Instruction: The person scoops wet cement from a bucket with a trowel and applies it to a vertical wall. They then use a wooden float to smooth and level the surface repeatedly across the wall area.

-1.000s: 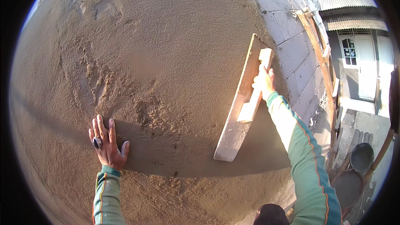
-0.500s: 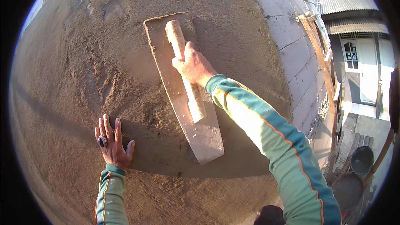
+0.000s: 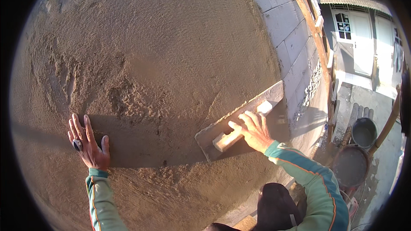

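Note:
Rough, grainy grey-brown plaster covers most of the wall. My left hand rests on it at the lower left, fingers stretched out, a dark-stoned ring on one. My right hand grips the handle of a long flat plastering float, which lies slanted on the plaster near the right-hand edge, rising toward the right. The plaster is lumpier between and above my hands, and a band of shadow crosses it there.
Bare pale blocks border the plaster on the right, beside a wooden post. Below right, two round mortar-stained buckets stand near long poles. A house with white doors is beyond. A dark-clad knee shows at bottom.
My right hand and the float have moved down and right since half a second ago, the float now slanting more flatly. My left hand appears further left; the whole view has shifted.

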The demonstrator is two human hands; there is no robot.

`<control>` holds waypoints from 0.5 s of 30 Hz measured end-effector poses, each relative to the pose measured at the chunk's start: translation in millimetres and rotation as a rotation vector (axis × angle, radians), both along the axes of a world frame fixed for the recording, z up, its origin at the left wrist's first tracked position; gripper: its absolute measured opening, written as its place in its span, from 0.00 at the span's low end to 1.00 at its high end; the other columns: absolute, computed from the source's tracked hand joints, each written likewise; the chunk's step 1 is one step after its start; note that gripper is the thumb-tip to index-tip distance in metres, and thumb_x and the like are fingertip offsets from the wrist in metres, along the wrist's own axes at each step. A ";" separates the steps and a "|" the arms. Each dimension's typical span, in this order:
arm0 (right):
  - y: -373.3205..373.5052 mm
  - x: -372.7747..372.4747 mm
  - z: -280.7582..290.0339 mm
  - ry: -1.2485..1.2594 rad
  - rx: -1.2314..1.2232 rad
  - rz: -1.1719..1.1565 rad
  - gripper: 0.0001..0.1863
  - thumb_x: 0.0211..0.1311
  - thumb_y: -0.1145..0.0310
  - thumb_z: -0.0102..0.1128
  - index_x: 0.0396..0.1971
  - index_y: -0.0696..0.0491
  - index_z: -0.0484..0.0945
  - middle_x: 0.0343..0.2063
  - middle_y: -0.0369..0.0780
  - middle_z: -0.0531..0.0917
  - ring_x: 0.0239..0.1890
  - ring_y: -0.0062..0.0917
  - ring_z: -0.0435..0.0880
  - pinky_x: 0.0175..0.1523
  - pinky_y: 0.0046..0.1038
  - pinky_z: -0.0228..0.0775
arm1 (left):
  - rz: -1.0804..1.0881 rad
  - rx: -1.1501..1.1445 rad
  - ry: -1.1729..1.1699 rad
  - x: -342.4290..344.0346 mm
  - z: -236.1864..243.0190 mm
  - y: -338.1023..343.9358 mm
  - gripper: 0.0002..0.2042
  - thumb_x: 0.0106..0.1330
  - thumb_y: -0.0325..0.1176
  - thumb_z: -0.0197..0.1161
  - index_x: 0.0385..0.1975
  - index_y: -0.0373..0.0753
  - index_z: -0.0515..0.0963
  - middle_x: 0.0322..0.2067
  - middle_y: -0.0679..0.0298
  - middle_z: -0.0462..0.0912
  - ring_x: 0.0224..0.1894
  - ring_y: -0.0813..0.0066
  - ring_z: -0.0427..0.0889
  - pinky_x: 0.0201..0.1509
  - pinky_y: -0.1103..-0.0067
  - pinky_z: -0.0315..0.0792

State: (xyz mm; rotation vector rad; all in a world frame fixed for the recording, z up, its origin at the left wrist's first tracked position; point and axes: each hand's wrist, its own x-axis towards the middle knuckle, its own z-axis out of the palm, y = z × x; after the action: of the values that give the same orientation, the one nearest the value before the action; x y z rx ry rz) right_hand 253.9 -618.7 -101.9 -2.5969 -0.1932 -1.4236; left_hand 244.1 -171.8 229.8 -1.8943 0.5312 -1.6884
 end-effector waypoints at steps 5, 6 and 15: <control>-49.0 17.4 -34.8 0.148 0.369 0.098 0.42 0.56 0.77 0.57 0.74 0.35 0.62 0.75 0.44 0.55 0.78 0.46 0.49 0.76 0.64 0.33 | -0.006 0.029 -0.019 6.7 -3.0 -0.8 0.37 0.72 0.55 0.50 0.77 0.41 0.55 0.78 0.48 0.49 0.79 0.43 0.47 0.79 0.49 0.41; -46.6 16.4 -37.0 0.162 0.343 0.117 0.42 0.58 0.74 0.57 0.75 0.37 0.60 0.76 0.44 0.54 0.79 0.45 0.48 0.78 0.61 0.31 | 0.009 0.025 -0.015 3.5 -2.8 0.5 0.37 0.71 0.54 0.51 0.77 0.41 0.55 0.78 0.47 0.49 0.79 0.43 0.47 0.79 0.49 0.41; -28.3 111.1 -89.7 -0.409 1.708 -0.114 0.51 0.60 0.63 0.63 0.78 0.55 0.43 0.71 0.48 0.60 0.72 0.36 0.58 0.73 0.35 0.54 | 0.004 0.001 -0.002 -0.8 -2.1 -7.5 0.39 0.67 0.50 0.57 0.76 0.40 0.57 0.77 0.46 0.50 0.78 0.41 0.48 0.79 0.48 0.42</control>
State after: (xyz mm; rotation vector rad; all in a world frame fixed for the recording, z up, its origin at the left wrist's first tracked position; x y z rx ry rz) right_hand 365.0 -647.0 -191.6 -0.9191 0.7749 -1.1558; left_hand 243.3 -179.3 227.8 -1.8915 0.5262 -1.6871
